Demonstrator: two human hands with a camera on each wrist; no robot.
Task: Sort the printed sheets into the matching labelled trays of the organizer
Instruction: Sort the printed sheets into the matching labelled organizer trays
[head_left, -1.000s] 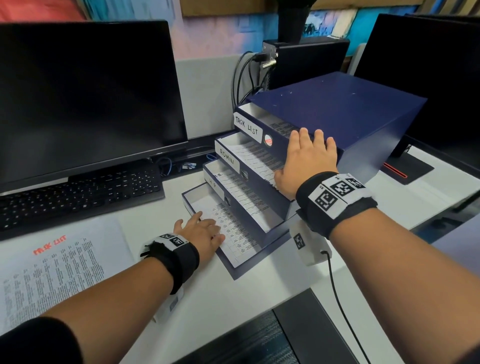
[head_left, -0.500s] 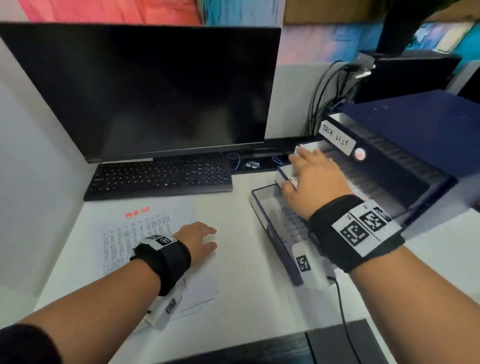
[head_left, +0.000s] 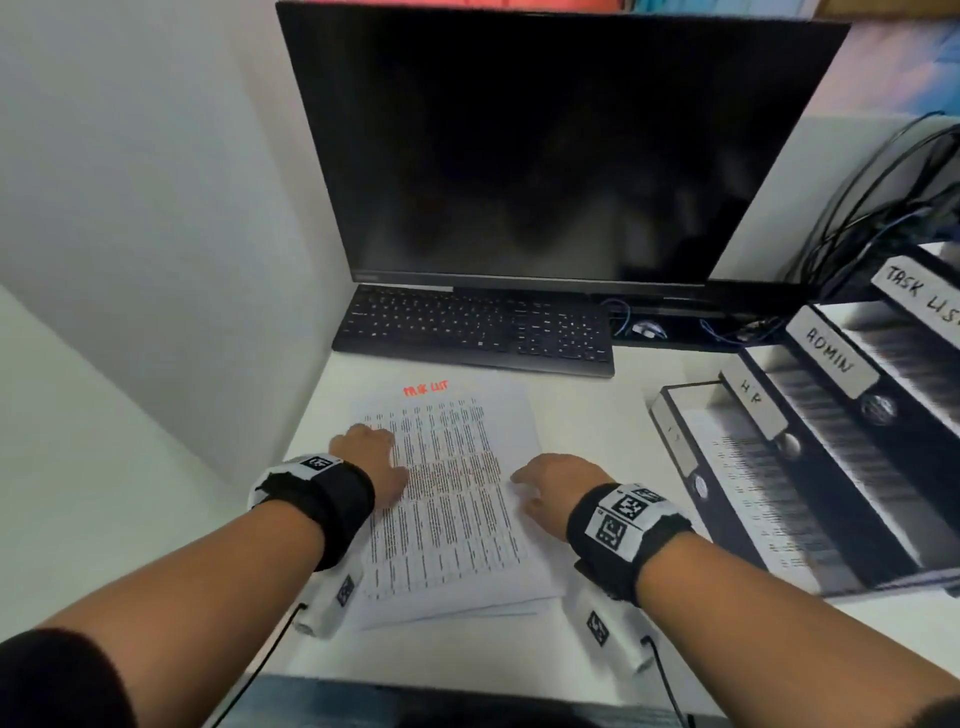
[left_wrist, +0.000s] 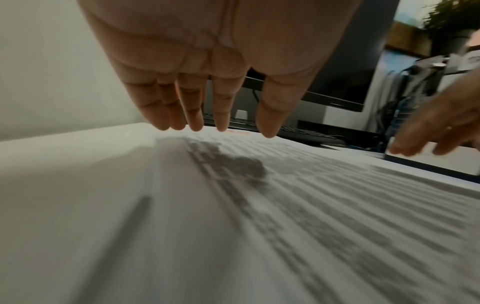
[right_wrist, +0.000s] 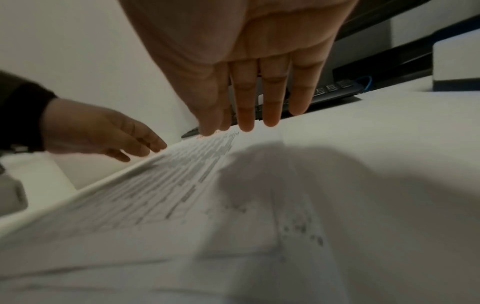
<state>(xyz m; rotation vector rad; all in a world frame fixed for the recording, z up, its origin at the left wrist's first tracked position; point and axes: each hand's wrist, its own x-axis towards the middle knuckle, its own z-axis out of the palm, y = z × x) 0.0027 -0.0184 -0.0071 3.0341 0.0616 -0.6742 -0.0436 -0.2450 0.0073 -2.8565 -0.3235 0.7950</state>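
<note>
from the head view i see the paper stack (head_left: 457, 499) flat on the counter (head_left: 597, 415), its long side running away from me, between my left hand (head_left: 371, 460) and right hand (head_left: 558, 480). trays (head_left: 831, 441) sit off right, nearer my right hand.

left wrist view: my left grip is flat and loose, holding nothing, just above the paper.

right wrist view: same, right grip flat, holding nothing.

Even, soft room light falls on my desk (head_left: 597, 410) from above, with no glare. The organizer (head_left: 831, 441) at the right edge smears with motion blur and bends with the wide lens. Both wrist views are dimmer and grainy: my left hand (left_wrist: 207, 67) and right hand (right_wrist: 249, 61) drop soft shadows onto the sheets (head_left: 452, 493), whose print blurs to streaks.
</note>
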